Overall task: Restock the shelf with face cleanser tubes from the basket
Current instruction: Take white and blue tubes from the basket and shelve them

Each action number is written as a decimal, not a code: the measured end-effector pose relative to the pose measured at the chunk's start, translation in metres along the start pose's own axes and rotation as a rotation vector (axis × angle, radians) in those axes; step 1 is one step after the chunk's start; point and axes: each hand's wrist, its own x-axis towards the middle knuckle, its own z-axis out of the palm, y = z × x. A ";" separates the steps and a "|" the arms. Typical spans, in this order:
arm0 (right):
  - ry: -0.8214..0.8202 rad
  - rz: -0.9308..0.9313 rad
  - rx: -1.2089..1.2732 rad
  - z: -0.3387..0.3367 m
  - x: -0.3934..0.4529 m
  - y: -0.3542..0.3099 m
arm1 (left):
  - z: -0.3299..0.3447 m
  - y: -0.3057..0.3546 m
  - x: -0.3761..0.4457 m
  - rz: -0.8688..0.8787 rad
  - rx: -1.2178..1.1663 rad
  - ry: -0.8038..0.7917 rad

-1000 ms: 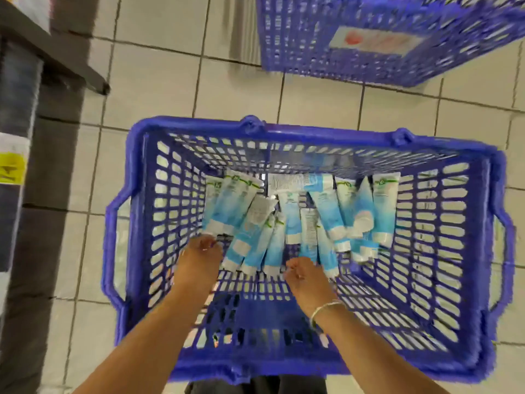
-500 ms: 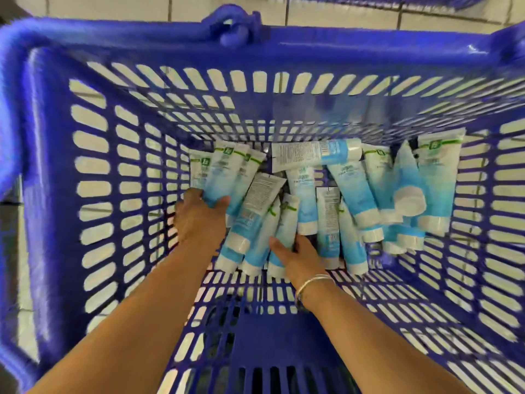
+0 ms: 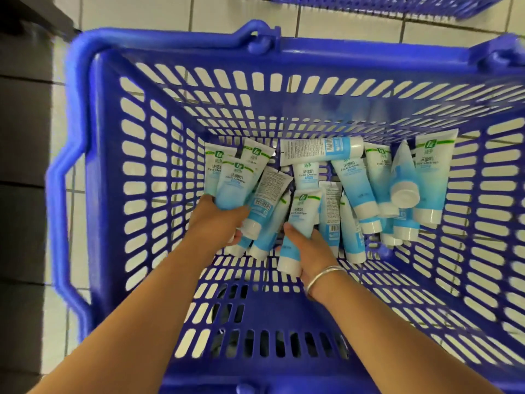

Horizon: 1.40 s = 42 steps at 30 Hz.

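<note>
Head camera, looking straight down: both of a person's bare arms reach into a blue plastic basket [image 3: 284, 49] that stands on a pale tiled floor [image 3: 159, 12]. A heap of white-and-blue face cleanser tubes [image 3: 349, 189] lies against the basket's far wall, most with their white caps pointing toward the person, one lying crosswise on top at the back.

The left hand [image 3: 216, 223] is curled around a tube at the left of the heap [image 3: 233, 189], its printed front facing up and its upper end fanned over two neighbouring tubes. More tubes lie under and beside this hand, one showing its barcode side [image 3: 264, 200].

The right hand [image 3: 312, 248], a silver bangle [image 3: 322, 277] on its wrist, grips another tube [image 3: 297, 223] near the middle of the heap, thumb pressed along the tube's left side and the white cap sticking out below the palm.

A dark shelf unit [image 3: 25, 137] runs down the left edge of the view, beside the basket's side handle. The rim of a second blue basket [image 3: 397, 7] shows at the top right.
</note>
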 end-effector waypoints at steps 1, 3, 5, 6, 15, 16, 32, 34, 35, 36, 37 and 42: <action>-0.004 -0.016 -0.009 -0.001 -0.007 -0.003 | -0.004 -0.002 -0.009 -0.004 -0.021 0.000; -0.016 -0.053 -0.026 -0.007 -0.026 -0.011 | -0.012 -0.004 -0.029 0.004 -0.069 -0.008; -0.043 -0.096 -0.043 -0.011 -0.051 -0.024 | -0.022 -0.004 -0.055 0.012 -0.133 -0.014; -0.045 -0.123 -0.062 -0.014 -0.065 -0.031 | -0.028 -0.002 -0.069 0.014 -0.187 -0.011; -0.007 -0.389 -0.277 -0.018 -0.210 -0.121 | -0.098 0.048 -0.214 0.059 -0.575 0.005; -0.024 -0.397 -0.255 -0.016 -0.227 -0.132 | -0.107 0.054 -0.229 0.078 -0.594 0.004; -0.541 -0.609 -0.358 0.075 -0.533 -0.217 | -0.268 0.075 -0.510 0.360 -1.004 0.202; -0.626 -0.640 -0.406 0.086 -0.572 -0.211 | -0.284 0.060 -0.556 0.398 -1.057 0.222; -0.660 -0.655 -0.415 0.090 -0.590 -0.207 | -0.291 0.052 -0.578 0.420 -1.079 0.247; -0.698 -0.669 -0.428 0.095 -0.607 -0.202 | -0.297 0.045 -0.599 0.441 -1.098 0.289; -0.737 -0.673 -0.445 0.099 -0.623 -0.197 | -0.301 0.036 -0.618 0.468 -1.113 0.335; -0.905 -0.680 -0.486 0.119 -0.710 -0.167 | -0.318 -0.006 -0.708 0.522 -1.288 0.458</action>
